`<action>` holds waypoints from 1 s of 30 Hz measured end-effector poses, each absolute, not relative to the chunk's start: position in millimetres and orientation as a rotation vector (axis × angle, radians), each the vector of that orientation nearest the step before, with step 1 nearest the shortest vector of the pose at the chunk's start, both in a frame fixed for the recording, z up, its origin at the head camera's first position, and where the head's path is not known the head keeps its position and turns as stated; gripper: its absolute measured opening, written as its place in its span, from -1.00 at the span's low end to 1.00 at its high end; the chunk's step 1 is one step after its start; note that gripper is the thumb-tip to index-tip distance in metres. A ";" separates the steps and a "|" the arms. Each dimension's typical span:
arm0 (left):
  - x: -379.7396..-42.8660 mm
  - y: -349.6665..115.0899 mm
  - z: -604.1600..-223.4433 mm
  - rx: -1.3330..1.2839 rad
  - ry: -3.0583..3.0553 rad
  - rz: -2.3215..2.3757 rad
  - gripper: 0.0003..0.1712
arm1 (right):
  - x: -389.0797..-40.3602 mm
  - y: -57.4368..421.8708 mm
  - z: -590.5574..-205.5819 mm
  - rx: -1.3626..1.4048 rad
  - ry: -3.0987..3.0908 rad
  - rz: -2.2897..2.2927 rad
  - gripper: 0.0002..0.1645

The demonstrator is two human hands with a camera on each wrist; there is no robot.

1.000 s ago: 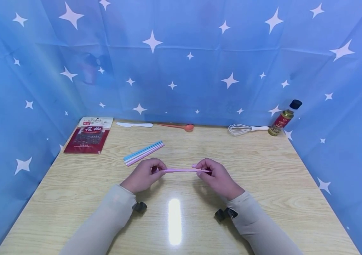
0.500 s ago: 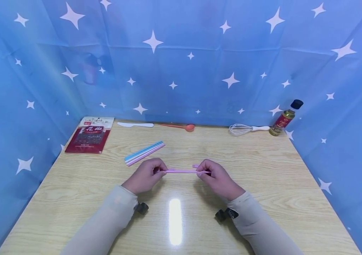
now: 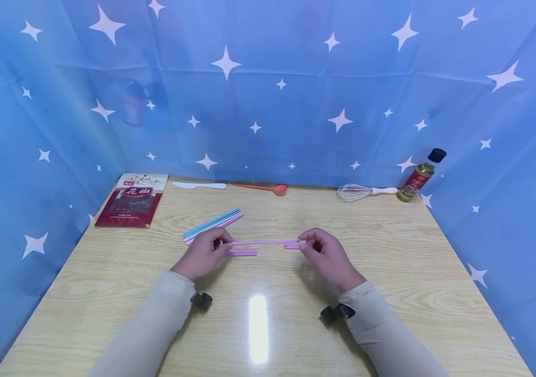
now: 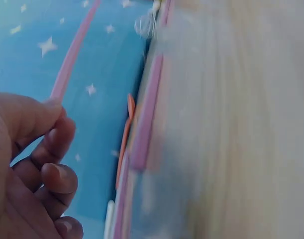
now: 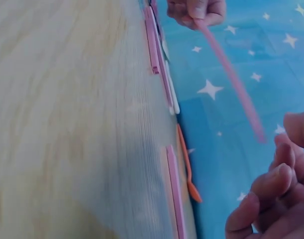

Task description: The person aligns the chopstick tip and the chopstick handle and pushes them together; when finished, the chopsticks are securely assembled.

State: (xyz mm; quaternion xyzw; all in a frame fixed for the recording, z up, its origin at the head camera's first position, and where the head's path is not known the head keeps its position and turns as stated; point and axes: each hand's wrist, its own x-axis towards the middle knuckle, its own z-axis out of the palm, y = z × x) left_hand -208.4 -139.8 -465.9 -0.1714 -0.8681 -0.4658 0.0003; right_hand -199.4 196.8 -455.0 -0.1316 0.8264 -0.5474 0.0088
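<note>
My left hand (image 3: 204, 254) pinches one end of a pink chopstick (image 3: 265, 242) between thumb and forefinger, its other fingers loosely curled. The stick is raised off the table and points toward my right hand (image 3: 330, 257). In the right wrist view its free end sits just short of my right thumb (image 5: 298, 128), and those fingers are parted with nothing between them. Below the stick, a short pink bar (image 3: 244, 254) lies near my left hand. A second pink bar (image 3: 291, 246) lies by my right fingertips. Blue, white and pink chopsticks (image 3: 216, 224) lie side by side behind my left hand.
Along the back edge of the wooden table (image 3: 414, 262) lie a red seasoning packet (image 3: 131, 204), a white knife (image 3: 199, 185), an orange spoon (image 3: 279, 189) and a whisk (image 3: 354, 191). An oil bottle (image 3: 415, 180) stands at the back right. A starred blue cloth hangs behind.
Both hands held the chopstick over the bars earlier. Now the left hand has moved left and away from me with it, uncovering the left bar. The right fingers have let go.
</note>
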 end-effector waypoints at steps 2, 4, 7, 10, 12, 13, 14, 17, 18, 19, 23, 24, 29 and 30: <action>-212.7 -147.4 -469.7 -0.469 -2.745 -1.452 -0.95 | -200.8 198.9 -456.1 -0.404 2.588 -1.722 -0.79; -216.3 -154.4 -472.9 -0.384 -2.769 -1.421 -0.94 | -202.1 199.9 -457.7 -0.393 2.586 -1.728 -0.78; -220.5 -162.6 -475.6 -0.271 -2.799 -1.349 -0.92 | -203.1 199.9 -458.7 -0.391 2.583 -1.726 -0.78; -222.2 -167.8 -475.0 -0.198 -2.845 -1.245 -0.92 | -203.6 199.5 -459.4 -0.380 2.575 -1.725 -0.78; -222.7 -169.6 -473.4 -0.168 -2.890 -1.161 -0.93 | -203.8 199.3 -459.3 -0.368 2.577 -1.724 -0.77; -222.7 -170.4 -472.4 -0.155 -2.915 -1.116 -0.93 | -203.7 199.3 -459.2 -0.362 2.579 -1.724 -0.77; -222.6 -170.9 -471.2 -0.144 -2.939 -1.072 -0.94 | -203.7 199.4 -459.2 -0.355 2.580 -1.723 -0.76; -221.7 -172.1 -466.5 -0.107 -3.013 -0.965 -0.92 | -203.2 199.6 -458.6 -0.351 2.575 -1.725 -0.74; -221.3 -172.5 -464.9 -0.093 -3.035 -0.941 -0.91 | -203.0 199.5 -458.3 -0.352 2.571 -1.727 -0.73; -220.8 -172.9 -463.2 -0.081 -3.056 -0.919 -0.90 | -202.8 199.4 -457.9 -0.354 2.567 -1.727 -0.73; -218.9 -175.4 -457.8 -0.031 -3.109 -0.854 -0.87 | -202.0 199.3 -456.7 -0.358 2.558 -1.728 -0.73; -218.3 -176.1 -456.6 -0.021 -3.116 -0.841 -0.86 | -202.0 199.3 -456.6 -0.357 2.559 -1.725 -0.73; -217.3 -179.7 -454.3 0.023 -3.141 -0.810 -0.90 | -202.8 200.8 -457.2 -0.354 2.562 -1.724 -0.75; -217.7 -180.5 -454.6 0.034 -3.147 -0.808 -0.91 | -203.2 201.1 -457.5 -0.352 2.565 -1.721 -0.76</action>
